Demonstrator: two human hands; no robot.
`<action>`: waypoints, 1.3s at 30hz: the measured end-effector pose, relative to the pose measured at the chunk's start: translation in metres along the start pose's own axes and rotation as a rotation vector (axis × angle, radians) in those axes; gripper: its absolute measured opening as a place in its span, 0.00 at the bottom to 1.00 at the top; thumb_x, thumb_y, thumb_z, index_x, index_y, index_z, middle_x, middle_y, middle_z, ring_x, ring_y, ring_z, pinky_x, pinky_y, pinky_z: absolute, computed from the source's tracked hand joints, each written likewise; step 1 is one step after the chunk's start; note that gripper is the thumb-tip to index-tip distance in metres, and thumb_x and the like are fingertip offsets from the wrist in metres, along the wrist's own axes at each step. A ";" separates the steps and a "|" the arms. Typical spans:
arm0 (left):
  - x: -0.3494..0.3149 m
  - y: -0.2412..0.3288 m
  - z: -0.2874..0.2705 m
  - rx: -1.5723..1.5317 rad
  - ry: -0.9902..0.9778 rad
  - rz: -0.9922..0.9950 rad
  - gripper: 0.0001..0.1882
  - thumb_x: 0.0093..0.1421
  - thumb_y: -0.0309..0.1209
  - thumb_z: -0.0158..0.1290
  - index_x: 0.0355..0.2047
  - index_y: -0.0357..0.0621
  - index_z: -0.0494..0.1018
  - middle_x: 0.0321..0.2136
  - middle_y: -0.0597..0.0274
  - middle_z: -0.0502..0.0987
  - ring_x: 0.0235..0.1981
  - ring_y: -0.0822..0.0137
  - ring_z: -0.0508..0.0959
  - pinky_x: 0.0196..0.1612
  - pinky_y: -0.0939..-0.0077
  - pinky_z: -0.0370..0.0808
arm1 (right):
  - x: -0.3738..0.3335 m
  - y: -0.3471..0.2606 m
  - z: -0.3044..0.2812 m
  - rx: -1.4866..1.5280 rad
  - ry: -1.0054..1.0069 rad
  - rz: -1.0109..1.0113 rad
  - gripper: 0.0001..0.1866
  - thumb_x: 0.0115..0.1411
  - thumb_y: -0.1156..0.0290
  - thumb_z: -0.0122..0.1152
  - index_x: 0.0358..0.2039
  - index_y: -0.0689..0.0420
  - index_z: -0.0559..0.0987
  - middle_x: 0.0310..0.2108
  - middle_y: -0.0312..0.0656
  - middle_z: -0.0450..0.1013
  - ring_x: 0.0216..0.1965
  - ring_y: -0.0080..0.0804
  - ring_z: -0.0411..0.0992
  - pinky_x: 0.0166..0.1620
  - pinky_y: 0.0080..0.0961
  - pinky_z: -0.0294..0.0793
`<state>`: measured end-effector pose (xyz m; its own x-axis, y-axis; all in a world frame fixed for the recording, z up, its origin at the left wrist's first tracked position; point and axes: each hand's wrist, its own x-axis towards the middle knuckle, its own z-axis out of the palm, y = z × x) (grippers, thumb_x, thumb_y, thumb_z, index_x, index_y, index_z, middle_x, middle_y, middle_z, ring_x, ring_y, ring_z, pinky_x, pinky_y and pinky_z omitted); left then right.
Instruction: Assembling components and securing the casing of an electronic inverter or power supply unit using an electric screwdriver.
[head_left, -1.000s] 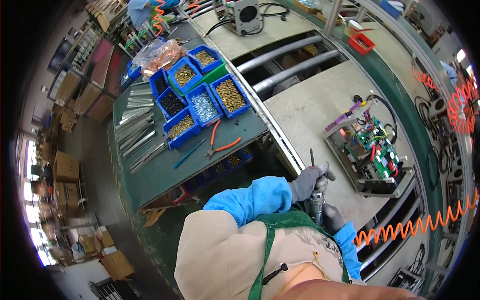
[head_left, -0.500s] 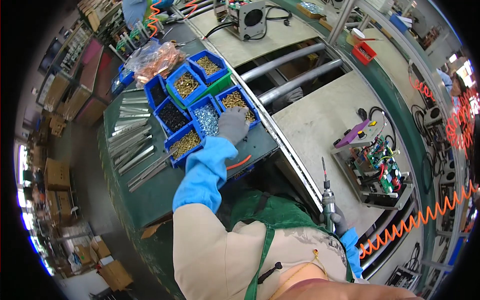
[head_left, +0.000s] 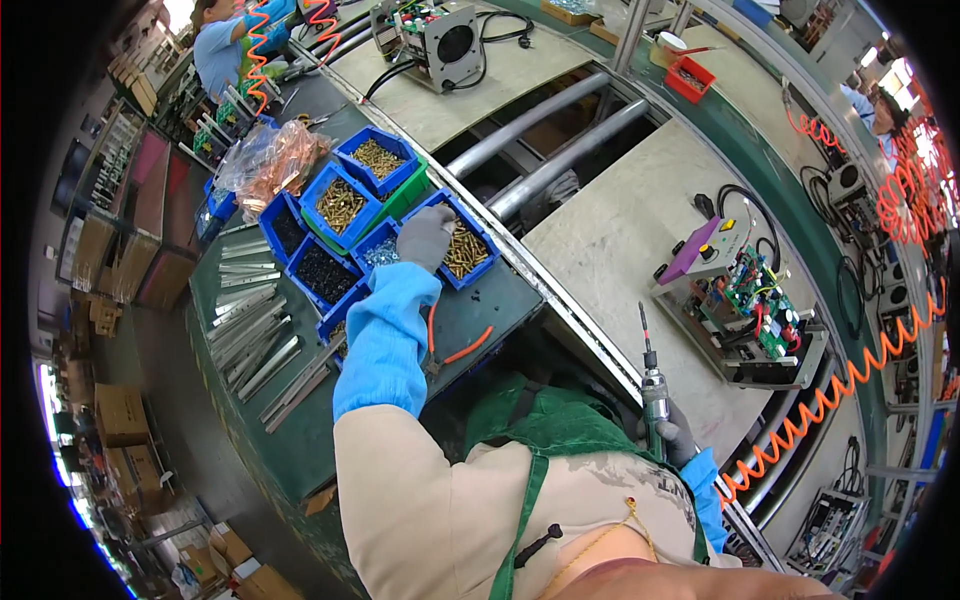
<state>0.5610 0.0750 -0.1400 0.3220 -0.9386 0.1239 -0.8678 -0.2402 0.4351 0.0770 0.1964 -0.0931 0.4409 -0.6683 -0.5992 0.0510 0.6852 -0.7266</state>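
My left hand (head_left: 427,237), in a grey glove and a blue sleeve, is over the blue bins, at the left side of a bin of brass screws (head_left: 466,250). Its fingers look curled, and whatever they hold is hidden. Partly under this hand lies a bin of small silvery parts (head_left: 381,250). My right hand (head_left: 677,438), also gloved in grey, grips a power screwdriver (head_left: 655,395), its bit pointing away from me. Beyond it, a purple-panelled device (head_left: 740,300) with exposed circuit boards sits on a pale board.
Red-handled pliers (head_left: 468,345) lie at the bench's near edge. Metal strips (head_left: 250,320) are spread left of the bins, a bag of copper-coloured parts (head_left: 285,165) behind them. Metal rollers (head_left: 560,150) span a gap. An orange coiled hose (head_left: 840,400) hangs at right. A co-worker (head_left: 220,55) stands far left.
My left hand has shifted from the near edge of the screw bin to its left side. The view has turned slightly, bringing both plier handles and the co-worker into sight. The screwdriver stays in my right hand.
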 end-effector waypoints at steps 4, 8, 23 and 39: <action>-0.012 0.043 0.005 -0.924 0.166 -0.313 0.11 0.57 0.24 0.50 0.41 0.37 0.70 0.34 0.56 0.75 0.34 0.66 0.77 0.34 0.75 0.76 | 0.003 -0.005 0.003 -0.157 -0.025 -0.100 0.55 0.37 0.60 0.70 0.63 0.54 0.48 0.33 0.44 0.67 0.28 0.30 0.70 0.30 0.25 0.73; -0.052 0.116 0.040 -1.782 -0.128 -0.416 0.13 0.59 0.19 0.48 0.45 0.36 0.68 0.35 0.56 0.74 0.36 0.66 0.76 0.40 0.77 0.77 | 0.014 -0.030 0.018 -0.567 -0.149 -0.188 0.58 0.41 0.69 0.68 0.66 0.53 0.38 0.48 0.50 0.65 0.39 0.36 0.68 0.46 0.28 0.68; -0.094 0.193 0.043 -1.800 -0.142 -0.340 0.10 0.59 0.18 0.47 0.41 0.38 0.70 0.34 0.56 0.74 0.37 0.63 0.77 0.47 0.62 0.76 | 0.000 -0.044 0.037 -0.806 -0.137 -0.182 0.54 0.41 0.71 0.64 0.66 0.50 0.42 0.53 0.49 0.62 0.47 0.36 0.67 0.50 0.28 0.66; -0.103 0.194 0.042 -1.979 -0.116 -0.420 0.09 0.59 0.17 0.46 0.40 0.33 0.67 0.34 0.51 0.73 0.35 0.62 0.77 0.43 0.68 0.79 | 0.000 -0.039 0.032 -0.504 -0.239 -0.175 0.53 0.43 0.73 0.63 0.66 0.53 0.43 0.36 0.41 0.67 0.32 0.27 0.67 0.38 0.25 0.68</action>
<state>0.3435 0.1152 -0.1055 0.2621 -0.9357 -0.2361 0.7893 0.0671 0.6103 0.1041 0.1792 -0.0539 0.6573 -0.6347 -0.4063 -0.2660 0.3090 -0.9131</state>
